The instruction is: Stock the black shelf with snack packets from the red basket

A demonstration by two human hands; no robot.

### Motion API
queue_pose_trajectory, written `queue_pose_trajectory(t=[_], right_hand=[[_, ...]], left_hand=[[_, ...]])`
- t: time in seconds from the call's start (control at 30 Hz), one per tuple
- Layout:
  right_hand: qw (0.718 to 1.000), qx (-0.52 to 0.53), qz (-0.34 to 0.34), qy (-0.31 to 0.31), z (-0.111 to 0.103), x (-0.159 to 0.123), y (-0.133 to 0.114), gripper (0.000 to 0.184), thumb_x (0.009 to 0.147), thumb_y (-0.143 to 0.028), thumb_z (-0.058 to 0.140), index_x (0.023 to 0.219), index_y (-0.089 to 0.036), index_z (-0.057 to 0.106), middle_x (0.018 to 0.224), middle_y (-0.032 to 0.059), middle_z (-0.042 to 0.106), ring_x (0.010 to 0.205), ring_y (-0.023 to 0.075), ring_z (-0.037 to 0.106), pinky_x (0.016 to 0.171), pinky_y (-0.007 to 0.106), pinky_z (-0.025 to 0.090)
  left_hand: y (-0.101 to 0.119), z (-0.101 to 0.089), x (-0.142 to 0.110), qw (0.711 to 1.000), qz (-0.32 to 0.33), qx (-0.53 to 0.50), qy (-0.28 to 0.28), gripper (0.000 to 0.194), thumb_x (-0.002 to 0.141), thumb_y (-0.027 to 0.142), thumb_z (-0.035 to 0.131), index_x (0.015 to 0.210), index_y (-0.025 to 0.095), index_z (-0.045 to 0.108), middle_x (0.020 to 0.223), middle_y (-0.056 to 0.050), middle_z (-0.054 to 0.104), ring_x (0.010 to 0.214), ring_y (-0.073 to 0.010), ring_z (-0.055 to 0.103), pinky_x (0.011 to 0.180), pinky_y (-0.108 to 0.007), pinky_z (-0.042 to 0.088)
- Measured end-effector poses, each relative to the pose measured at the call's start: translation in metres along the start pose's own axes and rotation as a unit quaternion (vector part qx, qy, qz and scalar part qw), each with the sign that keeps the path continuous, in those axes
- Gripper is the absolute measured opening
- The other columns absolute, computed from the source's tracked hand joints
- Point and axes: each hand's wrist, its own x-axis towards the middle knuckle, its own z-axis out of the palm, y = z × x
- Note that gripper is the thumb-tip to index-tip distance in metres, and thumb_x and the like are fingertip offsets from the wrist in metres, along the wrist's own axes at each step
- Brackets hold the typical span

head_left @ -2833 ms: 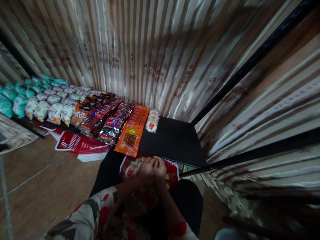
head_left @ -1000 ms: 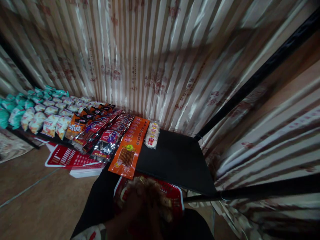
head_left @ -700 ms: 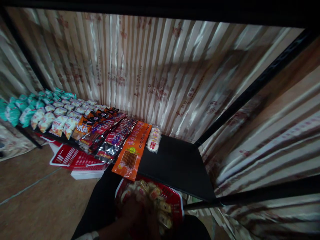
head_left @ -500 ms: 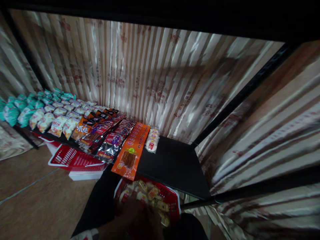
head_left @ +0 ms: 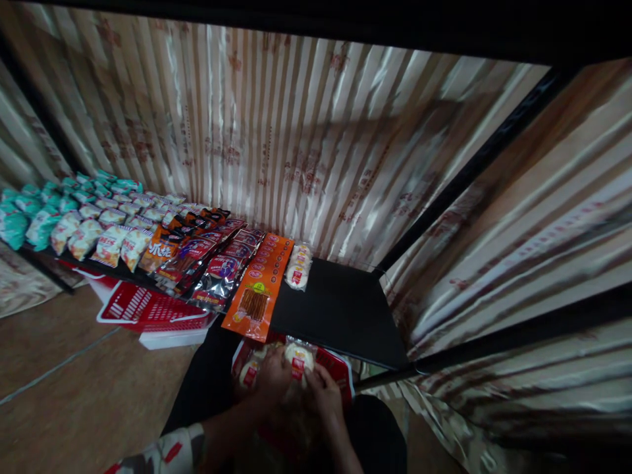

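Note:
Above the red basket between my knees, a white round cake in a clear wrapper with a red label is held up between my two hands. My left hand closes on its left side, and the thumb and fingers of my right hand grip its right edge. Another wrapped white cake shows in the basket, left of my left hand. Farther up, a row of similar wrapped cakes lies on the black shelf. The lower part of the basket is dark and partly hidden by my forearms.
Beside the cakes on the shelf lie an orange snack packet, dark foil packets, white bags and teal bags. Under the shelf stands another red basket. Black posts and striped curtain enclose the shelf.
My hands have come up from deep inside the basket, and a wrapped white cake now shows between them. The view has shifted slightly.

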Motion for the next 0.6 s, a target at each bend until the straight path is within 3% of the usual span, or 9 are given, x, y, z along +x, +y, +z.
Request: queue_pose_trajectory(t=[0.17, 0.37, 0.6], right_hand=[[0.996, 0.08, 0.018, -0.022, 0.004, 0.004, -0.024, 0.054, 0.051, -0.053, 0.072, 0.089, -0.015, 0.066, 0.074, 0.0065, 0.07, 0.066, 0.022, 0.064, 0.062, 0.031, 0.051], [0.998, 0.042, -0.004, -0.036, 0.009, 0.012, -0.038, 0.045, 0.059, -0.052, 0.066, 0.087, -0.017, 0.065, 0.075, 0.0043, 0.069, 0.069, 0.0208, 0.064, 0.062, 0.029, 0.05], [0.999, 0.015, -0.044, -0.009, 0.012, 0.031, -0.053, 0.039, 0.062, -0.045, 0.063, 0.089, -0.018, 0.063, 0.079, 0.0042, 0.069, 0.07, 0.0192, 0.062, 0.062, 0.027, 0.048]], left_hand=[[0.014, -0.012, -0.001, 0.999, 0.006, -0.023, 0.023, 0.032, 0.082, 0.016, 0.04, 0.11, 0.016, 0.055, 0.11, -0.007, 0.061, 0.105, -0.0173, 0.054, 0.092, -0.025, 0.039], [0.022, -0.014, 0.002, 0.998, 0.011, -0.054, 0.042, 0.041, 0.079, 0.013, 0.042, 0.12, 0.016, 0.044, 0.117, -0.007, 0.057, 0.109, -0.0145, 0.051, 0.096, -0.022, 0.036], [0.033, -0.017, 0.013, 0.995, 0.061, -0.009, 0.077, 0.047, 0.078, 0.015, 0.044, 0.124, 0.014, 0.044, 0.12, -0.009, 0.051, 0.115, -0.0183, 0.043, 0.101, -0.024, 0.03]])
